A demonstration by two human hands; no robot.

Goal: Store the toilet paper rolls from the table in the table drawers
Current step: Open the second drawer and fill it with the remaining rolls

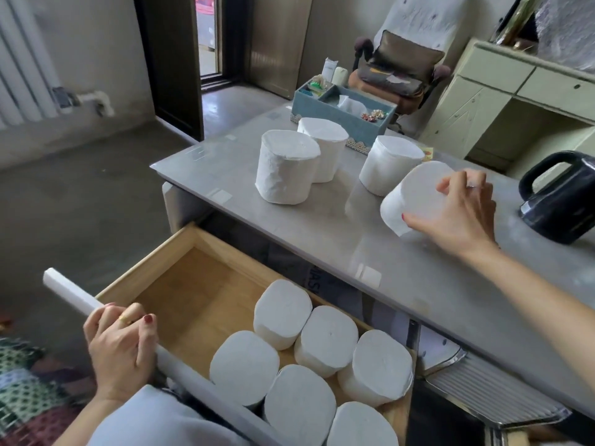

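Observation:
A wooden drawer is pulled out below the grey table, and several white toilet paper rolls stand packed in its right half. My left hand grips the drawer's white front edge. My right hand holds a tilted roll on the tabletop, thumb low and fingers over its top. Three more rolls stand upright on the table: one at the left, one behind it, one further right.
A blue organiser box with small items sits at the table's far edge. A black kettle stands to the right of my right hand. A chair and a pale cabinet stand beyond the table.

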